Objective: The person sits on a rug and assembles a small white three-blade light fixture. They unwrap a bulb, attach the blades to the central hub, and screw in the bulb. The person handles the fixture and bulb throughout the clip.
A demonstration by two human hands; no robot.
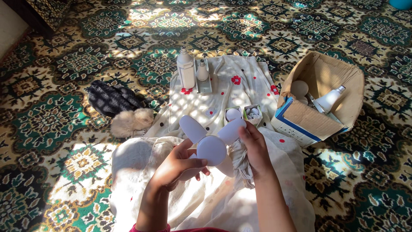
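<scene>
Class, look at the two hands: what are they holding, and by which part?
Both hold one white folding-panel lamp. The left hand grips its body under the round centre; the right hand pinches the tip of the right panel.

Hard sunlight falls in dappled patches across the patterned carpet (pixel 64 111), brightest along its top edge and lower left corner. The white cloth (pixel 240 81) glares, nearly washed out near the bottom. The cardboard box (pixel 319 101) holds deep shadow inside. Focus is sharp throughout; edges bend slightly.
</scene>
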